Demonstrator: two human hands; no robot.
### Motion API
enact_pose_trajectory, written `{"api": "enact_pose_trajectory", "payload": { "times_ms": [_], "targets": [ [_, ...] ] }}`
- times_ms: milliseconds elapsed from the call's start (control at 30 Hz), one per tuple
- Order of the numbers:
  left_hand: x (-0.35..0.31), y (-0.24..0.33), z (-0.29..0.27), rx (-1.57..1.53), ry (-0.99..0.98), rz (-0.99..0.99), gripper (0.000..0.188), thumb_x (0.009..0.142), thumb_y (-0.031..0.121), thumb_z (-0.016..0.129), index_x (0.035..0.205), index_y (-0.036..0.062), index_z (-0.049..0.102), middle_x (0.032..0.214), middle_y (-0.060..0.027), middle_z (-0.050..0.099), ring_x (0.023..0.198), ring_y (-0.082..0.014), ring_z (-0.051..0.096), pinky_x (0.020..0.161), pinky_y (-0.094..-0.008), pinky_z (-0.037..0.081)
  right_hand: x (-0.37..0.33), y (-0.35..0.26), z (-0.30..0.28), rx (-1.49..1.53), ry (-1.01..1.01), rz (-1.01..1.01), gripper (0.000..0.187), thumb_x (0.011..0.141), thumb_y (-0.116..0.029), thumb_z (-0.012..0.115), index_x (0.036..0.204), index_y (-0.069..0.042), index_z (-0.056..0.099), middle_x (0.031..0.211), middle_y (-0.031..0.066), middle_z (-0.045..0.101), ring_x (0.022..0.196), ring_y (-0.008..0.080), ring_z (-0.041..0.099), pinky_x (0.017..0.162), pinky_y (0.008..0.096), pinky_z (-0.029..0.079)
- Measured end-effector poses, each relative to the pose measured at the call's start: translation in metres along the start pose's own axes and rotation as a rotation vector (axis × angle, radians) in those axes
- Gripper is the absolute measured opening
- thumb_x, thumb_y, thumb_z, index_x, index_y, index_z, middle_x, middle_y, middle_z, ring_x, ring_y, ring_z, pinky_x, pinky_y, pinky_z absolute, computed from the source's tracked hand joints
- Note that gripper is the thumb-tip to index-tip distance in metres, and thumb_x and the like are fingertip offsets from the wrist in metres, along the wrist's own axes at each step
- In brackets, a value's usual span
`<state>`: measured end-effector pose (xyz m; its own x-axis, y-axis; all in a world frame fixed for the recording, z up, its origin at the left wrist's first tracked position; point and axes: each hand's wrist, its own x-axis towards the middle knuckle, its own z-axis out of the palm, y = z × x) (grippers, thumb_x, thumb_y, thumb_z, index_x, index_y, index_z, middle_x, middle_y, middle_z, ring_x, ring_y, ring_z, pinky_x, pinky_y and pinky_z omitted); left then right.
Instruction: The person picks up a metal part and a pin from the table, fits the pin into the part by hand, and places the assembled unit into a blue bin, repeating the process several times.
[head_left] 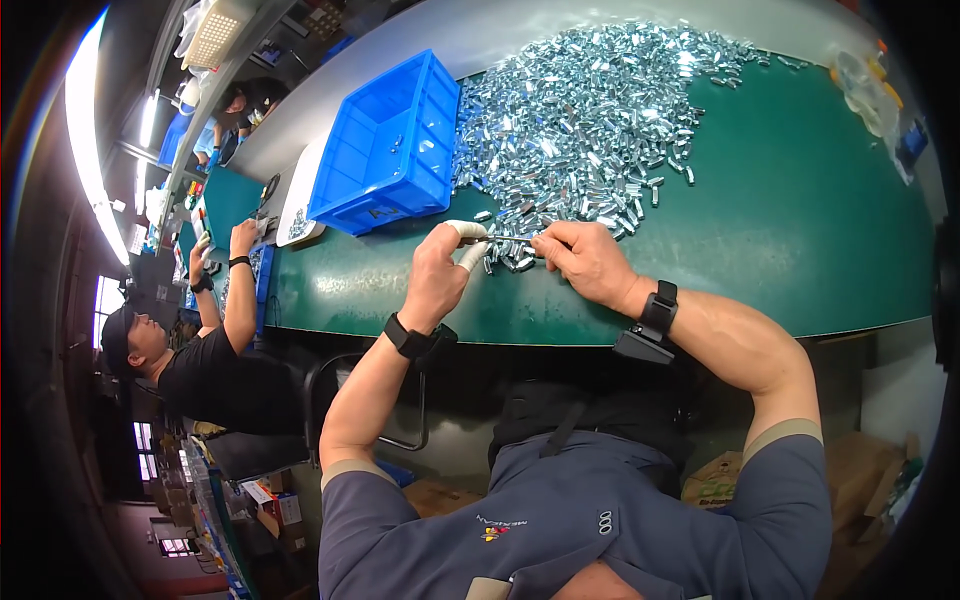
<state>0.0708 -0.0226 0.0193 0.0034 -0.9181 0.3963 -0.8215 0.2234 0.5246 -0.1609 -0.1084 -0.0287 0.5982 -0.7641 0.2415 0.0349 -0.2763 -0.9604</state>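
Observation:
My left hand is closed in a pinch, with white coverings on its thumb and forefinger. Whatever sits between those fingertips is too small to make out. My right hand grips a thin, dark metal rod-like tool, which reaches across to the left fingertips. Just beyond both hands, small shiny metal cylindrical pieces spread in a large heap. A few of them lie right under the tool.
A blue plastic bin with a few pieces inside stands left of the heap on the green tabletop. Beside it is a white tray. A clear plastic bag lies far right. Another person works at the left.

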Motion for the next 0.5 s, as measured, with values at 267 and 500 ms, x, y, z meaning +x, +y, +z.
{"api": "enact_pose_trajectory", "payload": {
  "times_ms": [267, 500],
  "targets": [
    [0.0042, 0.0019, -0.0009, 0.028, -0.019, 0.070, 0.022, 0.083, 0.000, 0.080, 0.103, 0.0033, 0.071, 0.097, -0.0122, 0.071, 0.091, -0.0287, 0.070, 0.079, -0.0378, 0.055, -0.0004, 0.0026, -0.0002, -0.007, 0.012, -0.034, 0.031, 0.100, -0.027, 0.067, 0.083, -0.001, 0.070, 0.068, 0.0107, 0.067, 0.058, 0.0229, 0.062, 0.058, 0.0368, 0.047],
    [0.0018, 0.0080, -0.0029, 0.063, -0.019, 0.123, 0.022, 0.083, 0.001, 0.080, 0.102, 0.0049, 0.072, 0.096, -0.0113, 0.071, 0.091, -0.0308, 0.069, 0.079, -0.0390, 0.055, 0.0005, 0.0048, -0.0019, -0.053, -0.023, -0.026, 0.030, 0.099, -0.027, 0.068, 0.084, -0.001, 0.071, 0.067, 0.0100, 0.066, 0.058, 0.0215, 0.061, 0.058, 0.0362, 0.047]
  ]
}}
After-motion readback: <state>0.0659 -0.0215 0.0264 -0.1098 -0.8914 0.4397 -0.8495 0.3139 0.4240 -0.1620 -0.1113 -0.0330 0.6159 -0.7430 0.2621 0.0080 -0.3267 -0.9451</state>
